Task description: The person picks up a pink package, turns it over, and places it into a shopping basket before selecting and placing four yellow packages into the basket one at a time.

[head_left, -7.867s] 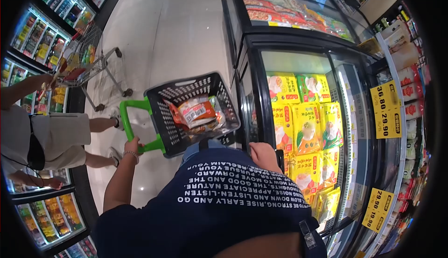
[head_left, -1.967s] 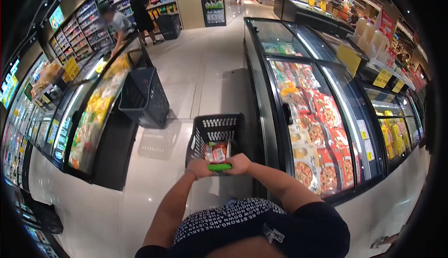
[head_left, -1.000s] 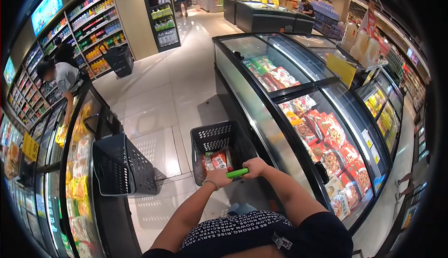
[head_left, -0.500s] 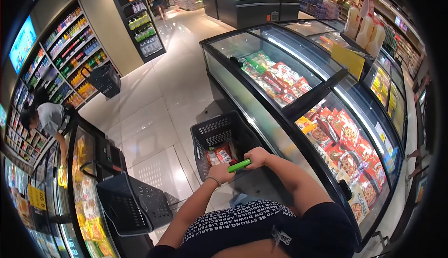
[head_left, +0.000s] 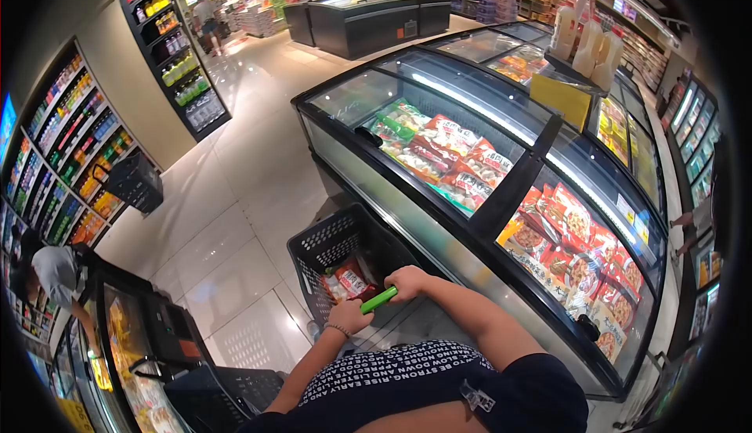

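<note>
Taking the basket (head_left: 337,257) as the landmark and reading from the left: far to its left, a person in a grey top (head_left: 55,272) is seen bent over a low freezer (head_left: 133,355), and a second dark basket (head_left: 227,390) is parked beside that freezer, near the bottom of the view. Further back on the left, drink shelves (head_left: 74,139) are lined along the wall, with another empty basket (head_left: 137,182) stood before them.

The basket itself is set on the pale floor (head_left: 235,198), just ahead of the person. Red and white packets (head_left: 348,280) are seen lying inside it. Its green handle (head_left: 378,300) is gripped at both ends: the left hand (head_left: 348,315) is clenched around the nearer end, a bracelet at its wrist, and the right hand (head_left: 407,283) is closed over the farther end.

Immediately right of the basket, almost touching it, a long glass-topped freezer (head_left: 486,167) is run alongside, filled with red, green and yellow packets (head_left: 446,147). White jugs (head_left: 583,41) are stood on its far side.

The step in hand is judged to be the wheeling of the basket along the freezer. For the next move, the handle would need to be kept steady in both hands and the basket steered clear of the freezer's wall on its right.
</note>
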Tool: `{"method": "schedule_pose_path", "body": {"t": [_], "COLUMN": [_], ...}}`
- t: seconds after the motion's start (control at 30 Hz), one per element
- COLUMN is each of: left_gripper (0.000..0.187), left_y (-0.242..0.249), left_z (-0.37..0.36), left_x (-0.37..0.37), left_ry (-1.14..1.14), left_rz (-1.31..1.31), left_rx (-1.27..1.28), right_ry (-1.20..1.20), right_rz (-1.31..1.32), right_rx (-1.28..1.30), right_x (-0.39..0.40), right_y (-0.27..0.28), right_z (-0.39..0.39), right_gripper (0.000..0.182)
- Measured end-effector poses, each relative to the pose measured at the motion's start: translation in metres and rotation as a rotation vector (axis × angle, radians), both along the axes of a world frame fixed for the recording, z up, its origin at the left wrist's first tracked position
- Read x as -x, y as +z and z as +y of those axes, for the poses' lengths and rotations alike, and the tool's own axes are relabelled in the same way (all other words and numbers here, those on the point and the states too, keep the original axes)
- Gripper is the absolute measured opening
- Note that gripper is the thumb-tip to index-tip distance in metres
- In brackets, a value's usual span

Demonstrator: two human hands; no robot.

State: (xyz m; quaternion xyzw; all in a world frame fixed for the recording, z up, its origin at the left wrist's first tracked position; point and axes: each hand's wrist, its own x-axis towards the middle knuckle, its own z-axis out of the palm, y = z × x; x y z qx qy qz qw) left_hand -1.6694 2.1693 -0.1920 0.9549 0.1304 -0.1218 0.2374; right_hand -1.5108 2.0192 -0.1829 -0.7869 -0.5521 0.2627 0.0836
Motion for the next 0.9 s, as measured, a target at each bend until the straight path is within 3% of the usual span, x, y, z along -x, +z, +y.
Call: {"method": "schedule_pose_path", "body": {"t": [0.3, 0.37, 0.43, 0.53, 0.63, 0.9], "left_gripper": [0.044, 0.040, 0.032, 0.025, 0.016, 0.012], "left_y": [0.006, -0.007, -0.028, -0.016, -0.022, -0.014], "left_z": [0.124, 0.169, 0.220, 0.282, 0.342, 0.506], "left_x": [0.015, 0.024, 0.032, 0.032, 0.024, -0.059], "left_ry": [-0.166, -0.189, -0.236, -0.303, -0.281, -0.462], "left_rz": [0.204, 0.174, 0.052, 0.035, -0.009, 0.058], "left_rx": [0.026, -0.020, -0.043, -0.164, -0.290, -0.678], "right_ry": [-0.038, -0.065, -0.073, -0.111, -0.135, -0.371], "right_rz": [0.183, 0.222, 0.302, 0.482, 0.379, 0.474], "right_rx": [0.097, 0.180, 0.123, 0.076, 0.183, 0.151], "right_x": [0.039, 0.060, 0.070, 0.079, 0.078, 0.061], "right_y": [-0.027, 0.002, -0.020, -0.036, -0.024, -0.065], "right_z": [0.099, 0.139, 0.179, 0.234, 0.269, 0.261], "right_gripper": [0.041, 0.041, 0.047, 0.054, 0.059, 0.064]}}
